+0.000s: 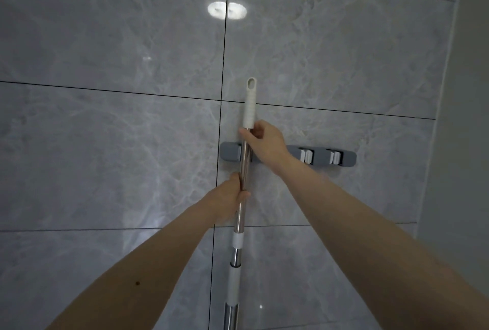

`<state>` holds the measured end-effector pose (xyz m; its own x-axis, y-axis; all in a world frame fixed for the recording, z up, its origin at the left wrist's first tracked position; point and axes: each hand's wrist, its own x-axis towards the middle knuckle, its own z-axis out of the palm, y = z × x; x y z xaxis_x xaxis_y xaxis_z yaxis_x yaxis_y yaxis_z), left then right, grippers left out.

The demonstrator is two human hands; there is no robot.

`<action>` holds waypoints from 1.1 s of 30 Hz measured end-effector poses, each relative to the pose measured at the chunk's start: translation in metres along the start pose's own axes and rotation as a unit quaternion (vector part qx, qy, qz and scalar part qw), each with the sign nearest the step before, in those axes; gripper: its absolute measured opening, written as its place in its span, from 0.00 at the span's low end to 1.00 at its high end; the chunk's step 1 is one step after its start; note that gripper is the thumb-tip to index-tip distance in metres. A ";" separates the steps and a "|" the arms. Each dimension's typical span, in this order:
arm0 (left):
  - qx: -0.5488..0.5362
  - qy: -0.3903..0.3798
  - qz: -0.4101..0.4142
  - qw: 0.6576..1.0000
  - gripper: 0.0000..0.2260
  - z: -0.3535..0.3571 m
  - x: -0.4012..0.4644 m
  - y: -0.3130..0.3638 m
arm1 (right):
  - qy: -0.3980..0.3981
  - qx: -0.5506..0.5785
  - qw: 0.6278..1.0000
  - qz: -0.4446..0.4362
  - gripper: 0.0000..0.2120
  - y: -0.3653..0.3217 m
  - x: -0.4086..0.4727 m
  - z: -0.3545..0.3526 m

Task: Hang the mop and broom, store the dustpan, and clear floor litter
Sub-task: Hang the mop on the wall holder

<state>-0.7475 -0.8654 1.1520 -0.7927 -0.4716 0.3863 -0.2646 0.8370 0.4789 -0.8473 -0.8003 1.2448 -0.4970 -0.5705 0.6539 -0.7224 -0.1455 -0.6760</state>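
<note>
Grey wall-mounted holder rack (320, 156) has the shiny metal mop pole with white grip (244, 168) sitting upright at its leftmost clip; right hand (266, 141) grips just above, left hand (230, 198) just below; two white clips to the right, grey marble tiles (105, 144) behind.

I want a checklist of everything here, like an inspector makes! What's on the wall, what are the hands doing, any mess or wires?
Surface: grey marble-look tiled wall, glossy, with a light reflection.
Job's things: metal pole with white grip, upright across the left end of the grey wall rack; head out of view.
Clutter: nothing seen.
Grippers: left hand grips the pole below the rack; right hand grips it at rack height.
Cables: nothing seen.
Surroundings: two free white clips on the rack.
</note>
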 end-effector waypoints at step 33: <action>0.009 0.048 -0.043 0.998 0.11 0.020 0.011 -0.012 | 0.078 -0.105 0.991 0.025 0.16 0.003 -0.044 0.006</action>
<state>-0.7640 -0.8758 1.1349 -0.7103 -0.5650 0.4197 -0.3396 0.7974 0.4988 -0.8247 -0.7806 1.2125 -0.5906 -0.4392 0.6770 -0.7714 0.0608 -0.6335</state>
